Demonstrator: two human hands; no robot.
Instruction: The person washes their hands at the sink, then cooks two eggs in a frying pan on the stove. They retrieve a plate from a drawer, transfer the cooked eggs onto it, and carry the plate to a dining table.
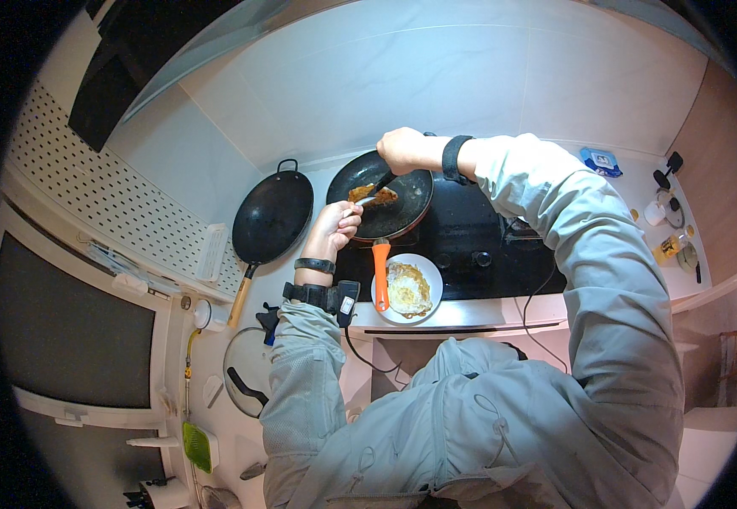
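Observation:
A dark frying pan [410, 207] sits on the black glass cooktop [470, 229], its orange handle [380, 273] pointing towards me. One browned, flat piece of food [389, 196] lies in the pan. My right hand [405, 151] comes over the pan's far side, gripping a black utensil [382, 182] whose lower end meets the food. From the near left, my left hand [337, 224] holds a slim metal utensil [365, 200] against the same piece; its tip is too small to identify. Partly under the pan handle, a white plate [435, 271] bears a fried egg [408, 289].
Left of the cooktop lies a black wok [273, 213] with a wooden handle. A glass lid [236, 356] rests nearer me. Wipes [601, 163] and an oil bottle [670, 246] stand at the right. A cable [368, 362] hangs from my left wrist device.

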